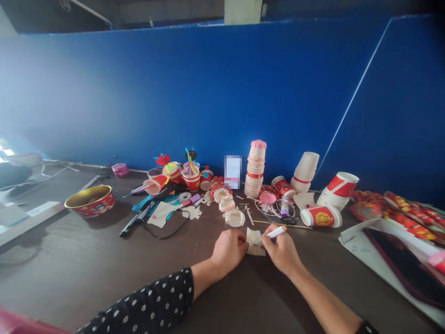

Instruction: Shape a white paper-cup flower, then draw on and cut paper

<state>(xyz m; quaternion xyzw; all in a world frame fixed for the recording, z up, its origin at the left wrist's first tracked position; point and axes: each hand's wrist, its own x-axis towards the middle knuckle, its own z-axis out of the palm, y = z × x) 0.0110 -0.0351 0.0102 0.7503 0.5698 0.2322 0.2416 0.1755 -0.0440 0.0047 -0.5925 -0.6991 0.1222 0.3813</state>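
My left hand (pixel 228 249) is curled on the dark table, its fingers pinching the left edge of a small white paper piece (pixel 254 242) with yellow marks. My right hand (pixel 282 250) grips a white marker pen (pixel 276 232) with an orange end, its tip down on that paper. Both hands rest close together at the table's middle front. My left sleeve is black with white dots.
Behind the hands lie cut paper-cup flowers (pixel 235 217), a tall cup stack (pixel 256 169), red-and-white cups (pixel 320 216), decorated cups (pixel 191 178), markers (pixel 134 220), scissors and a glue stick (pixel 284 206). A red-gold bowl (pixel 90 200) stands left. Red packaging and a white folder (pixel 389 250) lie right. A blue partition rises behind.
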